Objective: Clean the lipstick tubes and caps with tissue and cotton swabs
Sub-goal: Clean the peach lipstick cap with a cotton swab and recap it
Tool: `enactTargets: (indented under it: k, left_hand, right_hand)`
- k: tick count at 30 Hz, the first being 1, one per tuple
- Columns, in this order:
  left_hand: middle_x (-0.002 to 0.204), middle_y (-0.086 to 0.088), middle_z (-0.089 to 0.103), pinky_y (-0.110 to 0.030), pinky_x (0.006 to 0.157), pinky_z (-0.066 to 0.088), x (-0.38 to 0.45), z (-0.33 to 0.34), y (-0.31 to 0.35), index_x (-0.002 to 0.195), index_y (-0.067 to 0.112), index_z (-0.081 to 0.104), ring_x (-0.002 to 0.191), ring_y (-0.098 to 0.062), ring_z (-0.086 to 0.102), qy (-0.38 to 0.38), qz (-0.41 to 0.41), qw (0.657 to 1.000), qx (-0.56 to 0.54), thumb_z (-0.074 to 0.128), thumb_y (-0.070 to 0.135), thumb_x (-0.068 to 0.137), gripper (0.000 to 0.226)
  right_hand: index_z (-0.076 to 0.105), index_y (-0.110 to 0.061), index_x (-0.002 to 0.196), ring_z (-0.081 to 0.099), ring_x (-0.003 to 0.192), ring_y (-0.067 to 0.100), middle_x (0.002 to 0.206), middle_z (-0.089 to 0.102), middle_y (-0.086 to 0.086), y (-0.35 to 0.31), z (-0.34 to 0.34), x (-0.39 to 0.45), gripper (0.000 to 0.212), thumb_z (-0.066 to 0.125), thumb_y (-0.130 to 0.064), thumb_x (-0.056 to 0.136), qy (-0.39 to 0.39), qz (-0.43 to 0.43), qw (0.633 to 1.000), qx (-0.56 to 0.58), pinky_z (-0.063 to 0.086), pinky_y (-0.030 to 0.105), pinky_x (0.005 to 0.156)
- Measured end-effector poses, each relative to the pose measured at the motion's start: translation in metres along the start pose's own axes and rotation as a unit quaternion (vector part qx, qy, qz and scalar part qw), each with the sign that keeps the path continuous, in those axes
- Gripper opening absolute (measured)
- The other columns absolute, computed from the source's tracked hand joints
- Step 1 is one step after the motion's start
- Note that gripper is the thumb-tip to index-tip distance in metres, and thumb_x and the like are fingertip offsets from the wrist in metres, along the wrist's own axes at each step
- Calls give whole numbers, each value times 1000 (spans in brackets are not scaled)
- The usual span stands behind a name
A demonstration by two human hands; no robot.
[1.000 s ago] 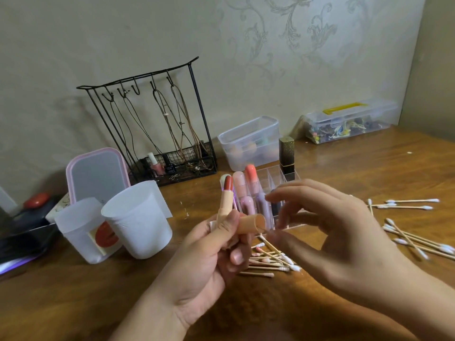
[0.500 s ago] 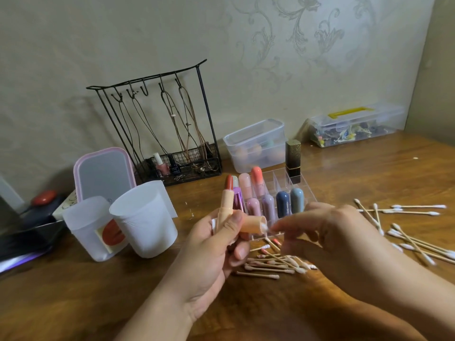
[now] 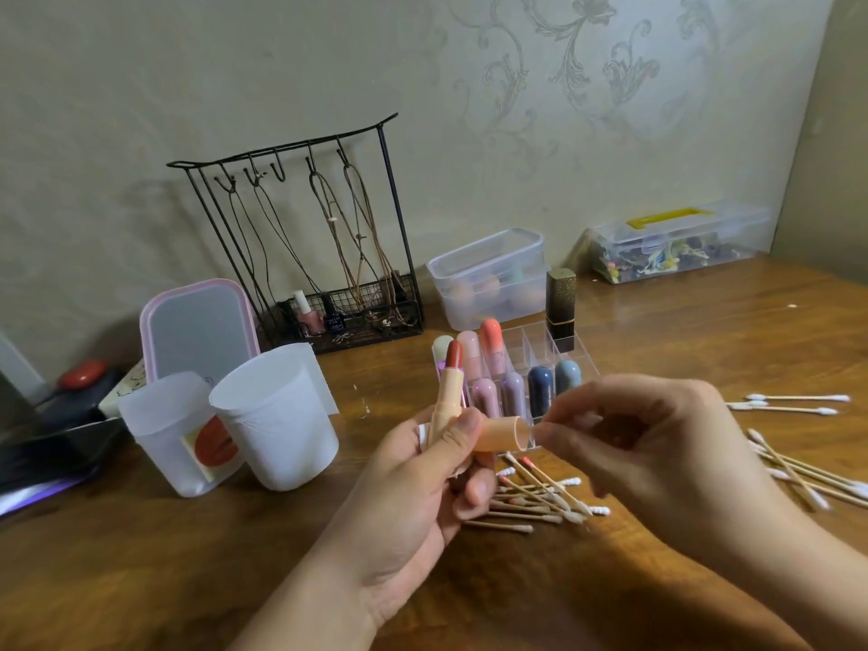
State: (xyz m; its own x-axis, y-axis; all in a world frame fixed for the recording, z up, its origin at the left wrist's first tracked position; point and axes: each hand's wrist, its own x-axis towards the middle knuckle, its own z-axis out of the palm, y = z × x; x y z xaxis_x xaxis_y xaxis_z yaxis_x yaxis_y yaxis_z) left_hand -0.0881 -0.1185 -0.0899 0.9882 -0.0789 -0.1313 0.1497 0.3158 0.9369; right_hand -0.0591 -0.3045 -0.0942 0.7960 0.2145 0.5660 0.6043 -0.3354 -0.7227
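Left hand (image 3: 413, 500) raised, grip grasping upright lipstick tube (image 3: 448, 397) and cap (image 3: 502, 433). Right hand (image 3: 657, 462) fingertips pinched at cap mouth; held item unclear.

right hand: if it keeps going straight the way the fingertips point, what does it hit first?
Likely the open mouth of the peach cap, held sideways in the left hand. The right hand points left at it, fingertips right at the rim; contact can't be judged.

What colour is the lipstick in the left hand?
Brick red lipstick in a peach tube, gripped by the left hand; head view.
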Motion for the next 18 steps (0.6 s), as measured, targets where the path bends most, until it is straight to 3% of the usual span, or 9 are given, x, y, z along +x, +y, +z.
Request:
enactTargets:
  k: [2,5,8,9,12,15,18]
  left_hand:
    - [74,-7,53,-23,57,42,1,0,-2,112,12,59,57,-11,48,14,28,998,56,63,33,82,37]
    - [67,0,55,-26,62,41,1,-1,-5,107,17,61,58,-10,49,30,71,990,121,63,39,80,36]
    - [66,1,53,-26,63,42,1,0,-7,105,21,61,59,-11,48,27,86,982,167,64,47,77,38]
    - [67,2,53,-26,63,42,1,0,-8,104,21,61,59,-11,48,23,89,981,171,64,48,76,39]
    - [70,4,55,-26,62,41,3,0,-11,106,22,61,59,-11,47,23,101,978,182,65,50,75,41]
    - [71,3,56,-27,65,42,3,-1,-12,107,24,60,60,-11,48,33,108,975,191,64,52,74,44]
    - [71,3,59,-26,67,43,4,-2,-11,109,28,58,59,-9,49,43,107,973,198,62,53,74,44]
  right_hand:
    - [77,-32,72,57,49,-1,57,63,-20,4,2,0,4,74,-35,72,3,-48,996,-69,39,8,45]
    - [77,-29,83,53,59,-12,56,50,-30,7,5,2,10,76,-19,82,-81,-90,982,-147,36,2,52]
    - [58,-40,65,54,63,-10,54,53,-30,6,6,1,33,65,-23,93,-162,-38,972,-164,39,8,56]
    - [51,-41,61,54,65,-11,60,53,-38,5,7,1,38,61,-27,95,-173,-19,970,-171,39,10,56]
    - [47,-42,63,53,68,-13,69,47,-51,3,5,3,35,54,-35,97,-194,8,964,-184,40,10,58]
    - [54,-39,79,53,69,-3,73,55,-35,2,2,1,24,44,-35,101,-216,8,963,-164,40,16,60]
    - [59,-36,84,54,66,3,63,56,-14,3,2,0,20,47,-32,100,-179,0,972,-152,40,19,56]
